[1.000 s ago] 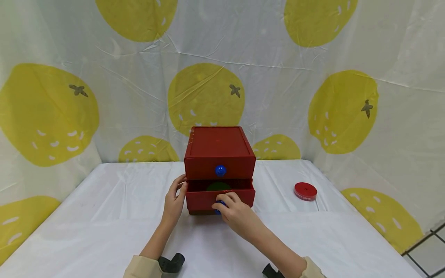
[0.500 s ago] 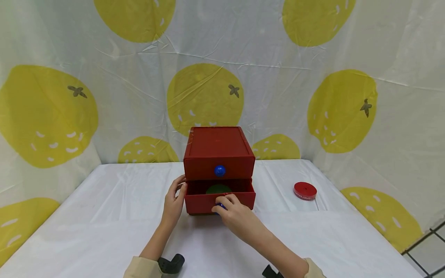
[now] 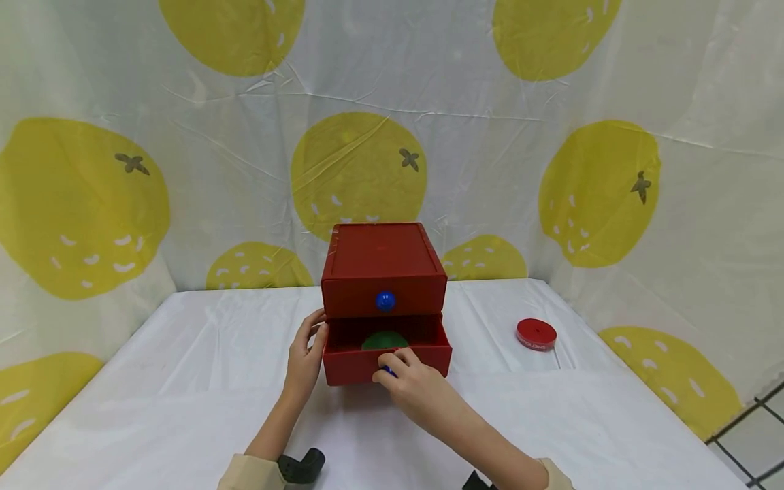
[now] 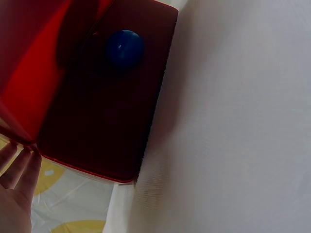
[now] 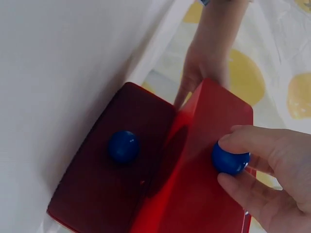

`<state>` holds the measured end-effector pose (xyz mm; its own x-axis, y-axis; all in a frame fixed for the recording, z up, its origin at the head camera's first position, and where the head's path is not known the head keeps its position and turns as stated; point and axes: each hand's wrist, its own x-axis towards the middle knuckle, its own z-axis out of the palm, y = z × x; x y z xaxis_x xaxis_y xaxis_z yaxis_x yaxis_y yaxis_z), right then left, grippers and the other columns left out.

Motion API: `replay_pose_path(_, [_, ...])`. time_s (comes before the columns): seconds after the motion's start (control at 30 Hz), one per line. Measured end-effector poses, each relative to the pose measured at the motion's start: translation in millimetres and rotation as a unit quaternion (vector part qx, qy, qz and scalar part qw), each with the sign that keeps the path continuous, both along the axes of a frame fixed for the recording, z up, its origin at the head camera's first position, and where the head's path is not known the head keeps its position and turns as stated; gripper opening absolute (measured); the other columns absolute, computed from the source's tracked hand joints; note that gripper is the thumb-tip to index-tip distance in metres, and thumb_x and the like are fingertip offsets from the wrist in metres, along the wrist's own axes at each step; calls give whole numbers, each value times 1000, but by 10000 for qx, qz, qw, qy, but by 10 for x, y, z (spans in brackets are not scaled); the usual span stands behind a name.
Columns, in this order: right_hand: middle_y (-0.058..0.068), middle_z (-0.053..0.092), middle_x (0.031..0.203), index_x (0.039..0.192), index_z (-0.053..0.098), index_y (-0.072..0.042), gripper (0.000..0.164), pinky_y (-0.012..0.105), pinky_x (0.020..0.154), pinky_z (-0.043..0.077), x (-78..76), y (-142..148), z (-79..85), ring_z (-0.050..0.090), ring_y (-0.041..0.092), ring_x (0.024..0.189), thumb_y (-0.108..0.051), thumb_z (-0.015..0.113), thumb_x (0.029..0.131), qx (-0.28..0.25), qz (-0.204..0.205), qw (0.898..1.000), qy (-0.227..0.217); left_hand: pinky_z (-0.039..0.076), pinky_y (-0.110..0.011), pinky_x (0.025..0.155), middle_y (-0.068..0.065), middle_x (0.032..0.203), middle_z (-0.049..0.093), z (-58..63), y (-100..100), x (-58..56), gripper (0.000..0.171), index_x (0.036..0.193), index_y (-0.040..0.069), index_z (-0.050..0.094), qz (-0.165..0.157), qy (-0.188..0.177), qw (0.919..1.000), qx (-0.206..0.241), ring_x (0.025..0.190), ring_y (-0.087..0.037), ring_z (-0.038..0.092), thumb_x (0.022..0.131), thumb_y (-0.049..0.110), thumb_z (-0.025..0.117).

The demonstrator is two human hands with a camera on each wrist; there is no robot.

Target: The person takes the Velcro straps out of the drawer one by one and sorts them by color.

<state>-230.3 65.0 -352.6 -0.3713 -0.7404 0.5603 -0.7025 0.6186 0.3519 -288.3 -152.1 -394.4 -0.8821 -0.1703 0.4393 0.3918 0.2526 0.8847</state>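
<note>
A red two-tier drawer box [image 3: 382, 252] stands on the white table. Its lower drawer [image 3: 349, 367] is pulled partway out, and a rounded green thing [image 3: 384, 340] shows inside. My right hand [image 3: 416, 388] pinches that drawer's round blue knob [image 5: 228, 159] between thumb and fingers. Another blue knob [image 3: 385, 301] sits on the upper drawer [image 3: 343, 297], which is closed. With fingers extended, my left hand [image 3: 304, 354] rests against the left side of the box; in the left wrist view its fingers [image 4: 28, 177] touch the box's edge.
To the right on the table [image 3: 490, 422] lies a roll of red ribbon [image 3: 536, 334] with pale lettering. Behind the box hangs a white curtain [image 3: 478, 170] printed with yellow fruit. A dark grid [image 3: 759, 435] shows at the lower right.
My right hand has drawn the lower drawer further out toward me, and more of its inside and the green thing shows. The left hand stays at the box's side.
</note>
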Motion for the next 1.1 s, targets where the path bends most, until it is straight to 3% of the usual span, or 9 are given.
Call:
replay_pose_path(0.13, [-5, 56, 98, 93, 65, -22, 28, 17, 54, 51, 41, 6, 28, 52, 13, 90, -15, 78, 69, 123, -48, 9999, -78, 45, -19, 83, 3, 125, 53, 38, 5, 17, 31, 126, 24, 50, -42, -96, 9999, 84, 106, -8, 47, 95, 24, 47])
replay_pose_path(0.37, [-5, 56, 97, 92, 65, -22, 26, 17, 55, 50, 91, 7, 72, 51, 12, 85, -16, 77, 70, 383, -142, 9991, -80, 44, -16, 82, -6, 126, 53, 265, 89, 203, 33, 128, 12, 48, -1, -166, 9998, -61, 103, -7, 47, 96, 17, 43])
replay_pose_path(0.47, [-5, 55, 96, 91, 65, -22, 24, 16, 55, 50, 110, 5, 84, 51, 12, 85, -16, 77, 71, 450, -142, 9989, -43, 44, -15, 82, -5, 126, 53, 286, 95, 229, 32, 128, 13, 49, -9, -188, 9998, 3, 103, -8, 47, 96, 17, 44])
replay_pose_path(0.7, [-5, 55, 97, 93, 64, -22, 26, 16, 55, 50, 181, 0, 127, 50, 12, 86, -17, 77, 71, 656, -222, 9973, -241, 46, -20, 83, 4, 123, 55, 4, 5, -9, 31, 125, 24, 50, 74, -11, 10000, -6, 104, -6, 49, 95, 29, 46])
replay_pose_path(1.1, [-5, 51, 94, 91, 60, -21, 28, 13, 51, 46, 316, -16, 158, 46, 10, 84, -18, 78, 70, 750, -184, 9965, -332, 47, -21, 82, 4, 122, 55, -4, 1, -17, 31, 125, 24, 50, 87, 75, 9999, -40, 105, -7, 50, 95, 29, 46])
